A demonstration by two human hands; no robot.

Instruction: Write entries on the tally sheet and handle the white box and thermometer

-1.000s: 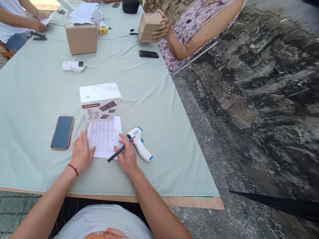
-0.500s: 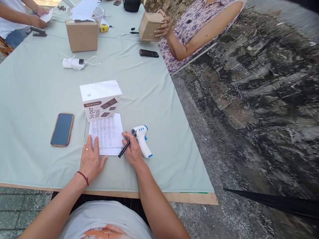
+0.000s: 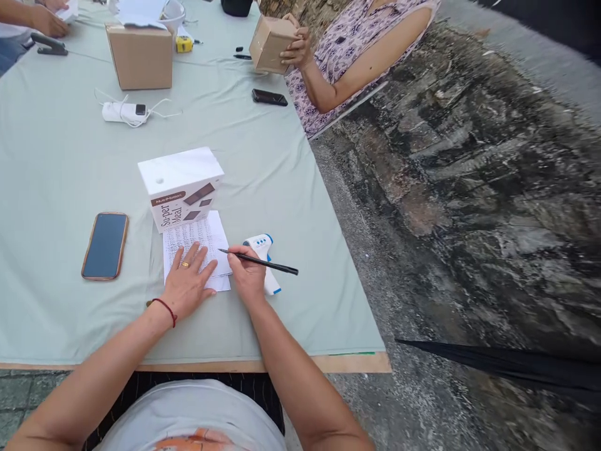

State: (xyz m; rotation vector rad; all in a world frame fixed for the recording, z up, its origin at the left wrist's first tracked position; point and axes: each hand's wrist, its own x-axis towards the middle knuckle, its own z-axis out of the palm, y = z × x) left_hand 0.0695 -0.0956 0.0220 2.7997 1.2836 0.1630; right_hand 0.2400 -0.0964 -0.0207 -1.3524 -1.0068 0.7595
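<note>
Nearest the person, the table's wooden edge [image 3: 197, 365] runs below both forearms, with bare green cloth [image 3: 56, 313] between it and the hands. The left hand [image 3: 186, 283] lies flat, fingers spread, pressing on the lower part of a printed sheet [image 3: 195, 235]. The right hand [image 3: 248, 274], just beside it at the sheet's right border, pinches a black pen [image 3: 258, 262] whose tip meets the paper and whose shaft points right. Partly hidden behind the right hand lies a white-and-blue infrared thermometer [image 3: 261, 245]. Beyond the left hand a white Super Meal box [image 3: 181, 185] stands on the sheet's far edge; a smartphone [image 3: 104, 245] lies well to its left. Farther off, another person's hand [image 3: 295, 50] holds a small cardboard box [image 3: 267, 42].
</note>
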